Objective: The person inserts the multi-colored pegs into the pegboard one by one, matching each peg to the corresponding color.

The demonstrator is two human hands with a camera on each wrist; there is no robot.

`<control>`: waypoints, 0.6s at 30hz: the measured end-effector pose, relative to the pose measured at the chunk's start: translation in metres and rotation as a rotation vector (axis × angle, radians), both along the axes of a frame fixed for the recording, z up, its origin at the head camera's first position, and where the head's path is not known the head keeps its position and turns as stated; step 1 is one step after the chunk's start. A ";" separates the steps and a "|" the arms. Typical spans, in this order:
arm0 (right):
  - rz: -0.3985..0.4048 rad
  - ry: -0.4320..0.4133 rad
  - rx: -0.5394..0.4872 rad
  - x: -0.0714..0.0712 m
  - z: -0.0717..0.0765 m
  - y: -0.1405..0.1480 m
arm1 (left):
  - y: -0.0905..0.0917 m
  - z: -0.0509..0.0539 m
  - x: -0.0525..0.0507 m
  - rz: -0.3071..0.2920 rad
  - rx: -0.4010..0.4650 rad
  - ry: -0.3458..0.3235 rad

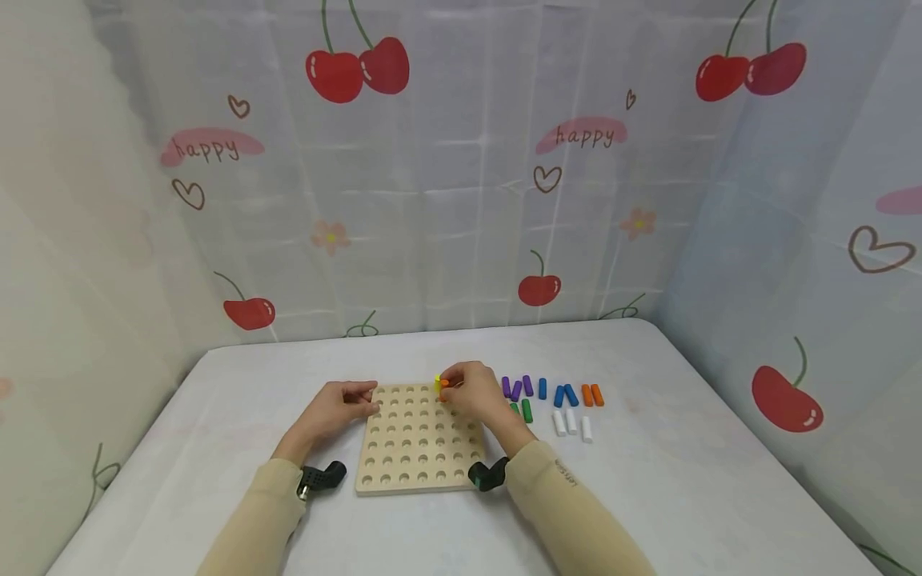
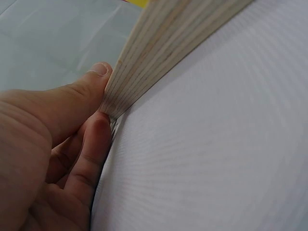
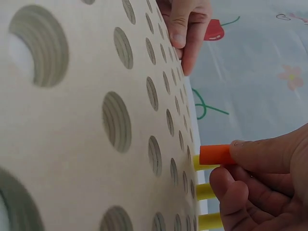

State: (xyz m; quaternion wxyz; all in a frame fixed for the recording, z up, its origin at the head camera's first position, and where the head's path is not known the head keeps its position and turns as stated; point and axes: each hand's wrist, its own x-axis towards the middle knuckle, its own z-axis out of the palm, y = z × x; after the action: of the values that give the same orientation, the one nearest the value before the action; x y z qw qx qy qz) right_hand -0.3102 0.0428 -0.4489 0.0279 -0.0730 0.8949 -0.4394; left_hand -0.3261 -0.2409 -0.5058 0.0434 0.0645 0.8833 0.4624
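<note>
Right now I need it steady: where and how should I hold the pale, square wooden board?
Probably pinch the wooden board by its left edge, from the left: it's a flat slab with a thick side, while yellow cylindrical pegs stand near the far edge.

we see a white table (image 1: 684, 480), a holed board (image 1: 415, 435) between its side edges; toward its far right corner lie purple pegs (image 1: 527, 386), green pegs (image 1: 527, 411), blue pegs (image 1: 559, 397), orange pegs (image 1: 598, 395) and white pegs (image 1: 571, 422).

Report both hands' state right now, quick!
Left hand: closed, holding the wooden pegboard at its far left corner.
Right hand: closed, pinching an orange peg between thumb and fingers.
</note>
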 end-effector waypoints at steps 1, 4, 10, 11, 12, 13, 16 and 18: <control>-0.002 -0.001 -0.001 0.001 -0.002 -0.001 | 0.000 0.000 0.000 0.000 -0.002 0.000; 0.002 0.008 0.003 0.002 -0.006 -0.004 | -0.001 -0.001 0.001 0.002 -0.003 -0.003; 0.006 0.025 0.018 0.004 -0.009 -0.009 | -0.001 -0.001 0.001 0.001 -0.011 -0.009; 0.004 0.027 0.019 0.004 -0.009 -0.010 | -0.001 -0.001 0.000 0.000 -0.013 -0.007; 0.000 0.028 0.019 0.005 -0.009 -0.010 | -0.001 -0.001 0.000 -0.001 -0.014 -0.004; -0.002 0.031 0.022 0.005 -0.008 -0.011 | -0.001 -0.001 0.000 -0.001 -0.016 -0.002; -0.008 0.026 0.030 0.005 -0.007 -0.012 | -0.001 -0.001 0.000 -0.005 -0.021 0.007; -0.009 0.026 0.042 0.005 -0.007 -0.013 | -0.002 -0.002 0.000 -0.006 -0.021 0.007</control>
State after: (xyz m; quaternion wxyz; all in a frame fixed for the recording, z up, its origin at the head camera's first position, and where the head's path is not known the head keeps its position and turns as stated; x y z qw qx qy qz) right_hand -0.3049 0.0300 -0.4555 0.0156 -0.0741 0.9045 -0.4197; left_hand -0.3260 -0.2427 -0.5073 0.0422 0.0683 0.8880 0.4527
